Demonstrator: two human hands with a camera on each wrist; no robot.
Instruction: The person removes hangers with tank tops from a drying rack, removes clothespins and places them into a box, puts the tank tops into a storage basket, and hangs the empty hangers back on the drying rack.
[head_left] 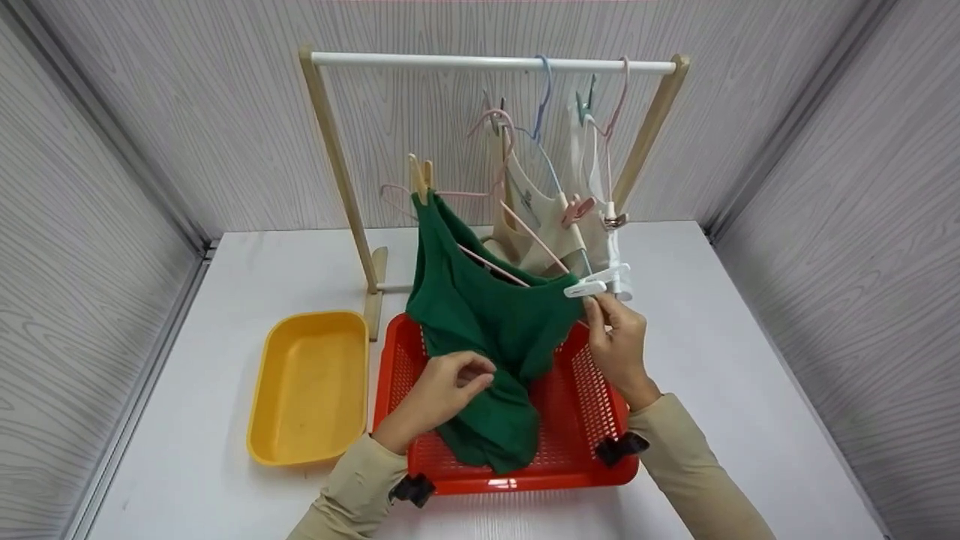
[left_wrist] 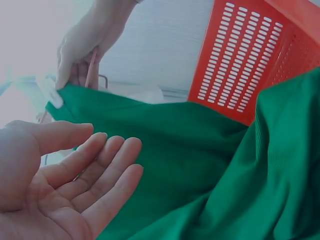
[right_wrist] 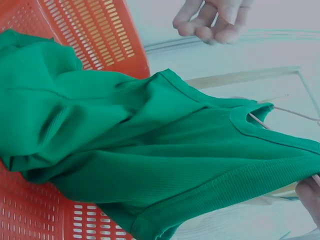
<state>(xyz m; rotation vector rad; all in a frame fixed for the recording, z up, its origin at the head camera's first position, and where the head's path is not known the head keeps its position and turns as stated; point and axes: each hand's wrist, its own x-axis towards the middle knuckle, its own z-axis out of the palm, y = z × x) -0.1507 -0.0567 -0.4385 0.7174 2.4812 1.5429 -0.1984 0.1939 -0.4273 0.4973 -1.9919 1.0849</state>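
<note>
A green sleeveless top (head_left: 495, 315) hangs on a pink hanger (head_left: 534, 236), its lower part drooping into the red basket. A yellow clothespin (head_left: 421, 180) clips its left shoulder, and a white clothespin (head_left: 589, 286) sits at the right shoulder. Just below that white clothespin, my right hand (head_left: 621, 341) grips the hanger's right end; in the left wrist view its fingers (left_wrist: 82, 72) curl round the pink bar. My left hand (head_left: 446, 386) hovers in front of the top with loosely bent fingers and holds nothing. The hanger's hook stands apart from the rail.
The red basket (head_left: 510, 481) stands in front of me, with a yellow basin (head_left: 307, 397) to its left. Behind them, a rack with a white rail (head_left: 450, 60) carries light garments (head_left: 536, 217) on a blue hanger (head_left: 544, 97) and another pink hanger (head_left: 621, 97), with clothespins attached.
</note>
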